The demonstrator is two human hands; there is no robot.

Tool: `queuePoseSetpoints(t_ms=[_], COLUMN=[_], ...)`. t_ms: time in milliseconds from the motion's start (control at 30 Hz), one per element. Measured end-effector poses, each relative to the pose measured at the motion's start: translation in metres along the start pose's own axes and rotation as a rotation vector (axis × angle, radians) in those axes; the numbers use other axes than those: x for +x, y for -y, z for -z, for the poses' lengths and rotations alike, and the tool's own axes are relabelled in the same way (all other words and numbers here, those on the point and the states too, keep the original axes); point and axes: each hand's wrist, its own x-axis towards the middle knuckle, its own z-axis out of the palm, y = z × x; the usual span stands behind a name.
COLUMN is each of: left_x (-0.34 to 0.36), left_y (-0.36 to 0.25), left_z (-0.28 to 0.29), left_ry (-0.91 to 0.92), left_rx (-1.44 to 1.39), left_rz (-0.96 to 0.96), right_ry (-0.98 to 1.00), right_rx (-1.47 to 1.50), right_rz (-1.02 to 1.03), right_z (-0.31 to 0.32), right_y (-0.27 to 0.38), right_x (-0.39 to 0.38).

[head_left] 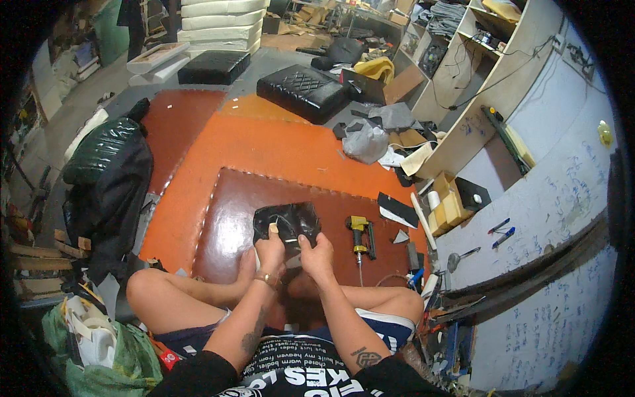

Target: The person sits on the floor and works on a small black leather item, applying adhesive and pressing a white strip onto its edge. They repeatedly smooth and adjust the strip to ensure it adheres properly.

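Observation:
Just in front of my crossed legs, both my hands hold up a folded piece of glossy black leather-like material (286, 215). My left hand (270, 252) grips its lower left, with a small cream patch showing at the thumb. My right hand (316, 253) grips the lower right edge with its thumb on the front. The fingers behind the material are mostly hidden. To the right of my hands a yellow-and-black staple gun (359, 235) lies on the brown padded mat (225, 205), with a hose running from it.
Black cushions (301, 92) and white stacked foam (218, 23) stand behind. Dark padded material (106, 178) lies left. Grey plastic bags (364, 142), a wooden shelving unit (476, 59), small boxes (450, 205) and pens (503, 238) are right. A green sack (99, 351) sits near left.

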Motion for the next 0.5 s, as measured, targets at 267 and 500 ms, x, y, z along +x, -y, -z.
queuePoseSetpoints(t_ms=[267, 500], left_x=[-0.028, -0.053], left_y=[-0.017, -0.058], left_z=[-0.003, 0.004], left_ry=[0.059, 0.241], left_rx=[0.104, -0.189], left_rz=[-0.149, -0.32], right_ry=[-0.079, -0.002], right_rx=[0.071, 0.355], right_rz=[-0.068, -0.126], right_z=[0.004, -0.008], right_y=[-0.014, -0.05], right_x=[0.002, 0.027])
